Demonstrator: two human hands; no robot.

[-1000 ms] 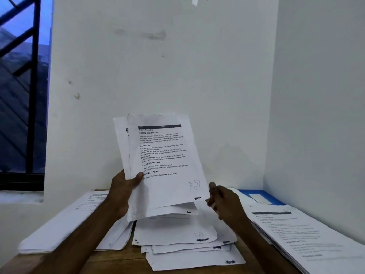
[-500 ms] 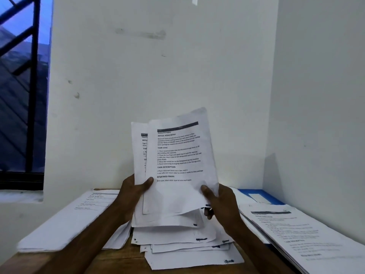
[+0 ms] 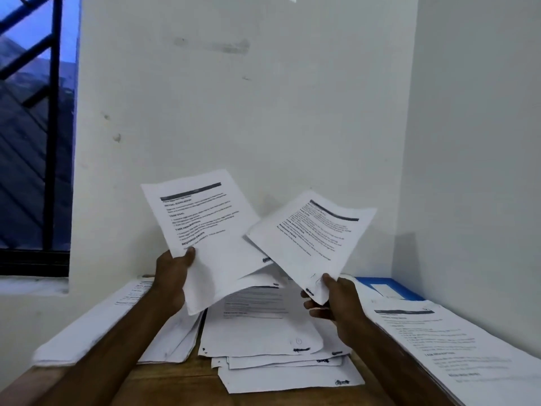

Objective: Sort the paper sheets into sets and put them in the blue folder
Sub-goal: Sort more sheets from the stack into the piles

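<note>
Right grip [image 3: 336, 300] pinches one loose sheet [image 3: 313, 232] at its lower corner, thumb on the printed face, fingers curled underneath. The sheet's long axis leans up and to the right, header end highest, roughly centre-right of frame. Left grip [image 3: 172, 276] is closed on the left edge of the held bundle [image 3: 210, 230], thumb in front; the bundle tilts up-left and its lower pages sag toward the table [image 3: 175, 379].

Key relation: the loose sheet is apart from the bundle except where their lower edges overlap near mid-frame, so it's free to go. The right pile [image 3: 453, 347] lies below and to the right of the right grip, i.e. the near side for that hand; the middle pile [image 3: 263, 332] sits directly under both hands; the left pile [image 3: 96, 326] is at lower left, nearer the left grip. Which set the sheet belongs to can't be read, text too blurred.

Blue folder [image 3: 389, 288] lies flat at the back right, against the wall, front part covered by the right pile. Prob. nothing filed yet; sorting is mid-way.
</note>
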